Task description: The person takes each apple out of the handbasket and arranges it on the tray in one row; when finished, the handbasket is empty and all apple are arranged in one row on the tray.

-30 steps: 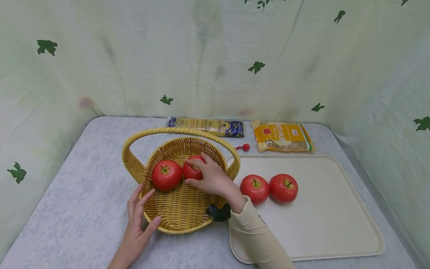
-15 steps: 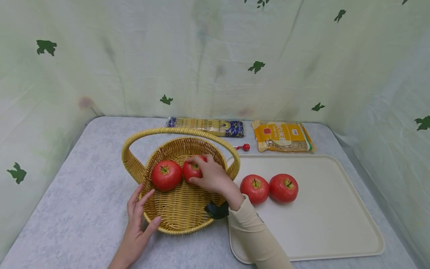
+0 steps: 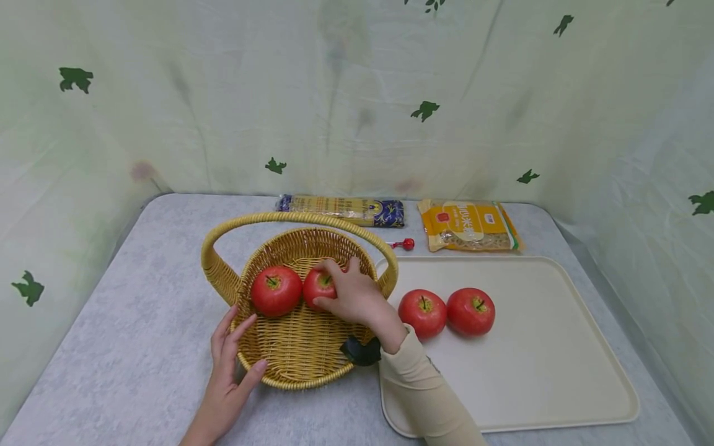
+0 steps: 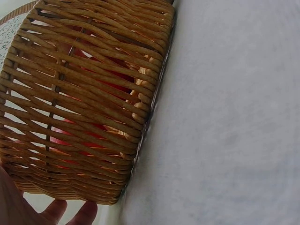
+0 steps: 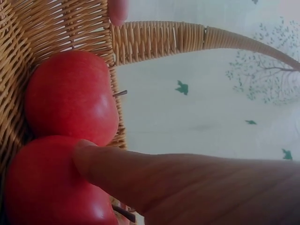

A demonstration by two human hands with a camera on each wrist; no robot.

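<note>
A round wicker basket [image 3: 301, 353] with a tall arched handle stands on the table, two red apples inside it. One red apple [image 3: 276, 291] lies at the basket's left. My right hand [image 3: 359, 297] reaches under the handle and holds the other apple [image 3: 319, 286] with thumb and fingers; that apple is partly covered. In the right wrist view the thumb [image 5: 108, 164] presses on the nearer apple [image 5: 47, 187], which touches the other. My left hand [image 3: 225, 378] rests with spread, fairly straight fingers against the basket's left rim; its fingertips [image 4: 84, 213] show beside the weave in the left wrist view.
A cream tray [image 3: 546, 347] lies right of the basket, bearing two more red apples [image 3: 471, 312]. Behind are a long noodle pack [image 3: 346, 210], a yellow food packet [image 3: 468, 226] and a small red lollipop [image 3: 408, 244]. A dark object [image 3: 361, 351] sits at the right wrist.
The fingers of my right hand have drawn in a little around the apple in the basket. My left hand, the basket and the tray stay where they were.
</note>
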